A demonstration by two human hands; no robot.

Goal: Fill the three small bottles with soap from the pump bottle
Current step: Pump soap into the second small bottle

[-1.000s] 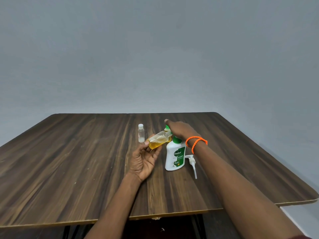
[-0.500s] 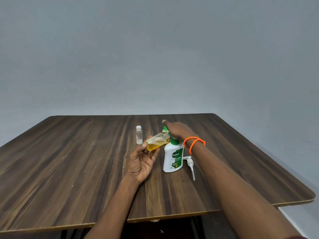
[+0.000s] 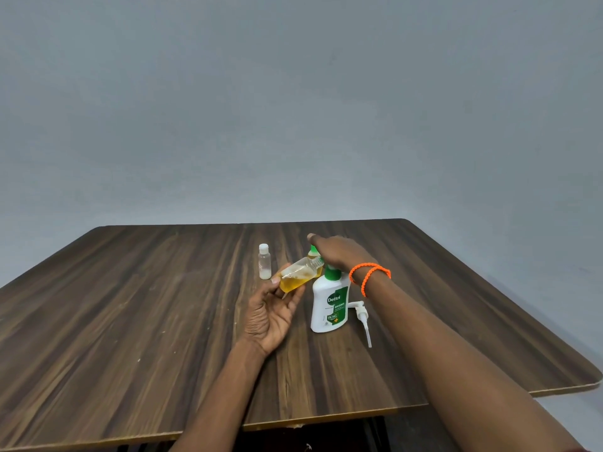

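A: What is sitting nearest on the dark brown wood-grain table (image 3: 130, 321)?

B: Two bare forearms are reaching in over its near edge. A little farther in, the left hand (image 3: 269, 316) is lying palm-up, its fingertips pinching the base of a small clear plastic bottle about half full of yellow soap (image 3: 298, 274). That bottle is tilting, its open threaded neck pointing up and to the right.

A: And to the right of that hand?

B: A white Dettol soap bottle with a green label and green collar (image 3: 329, 303) is standing upright, just beside the left hand. Its white pump head with a long dip tube (image 3: 363, 318) is lying flat on the table, just right of the bottle's base, the tube pointing toward the near edge.

A: What is the right hand doing?

B: The right hand (image 3: 339, 252), with two orange beaded bracelets (image 3: 370, 275) on the wrist, is hovering over the Dettol bottle's collar, fingers stretching leftward and gripping nothing that I can see. It is partly covering a second small bottle with yellow soap and a green cap (image 3: 314, 254) standing behind the tilting one; I cannot tell whether the fingers are touching it.

A: Anything farther left?

B: A small clear bottle with a white cap (image 3: 264, 261) is standing upright, apart from both hands. Beyond the table a plain grey wall (image 3: 293, 109) is filling the view.
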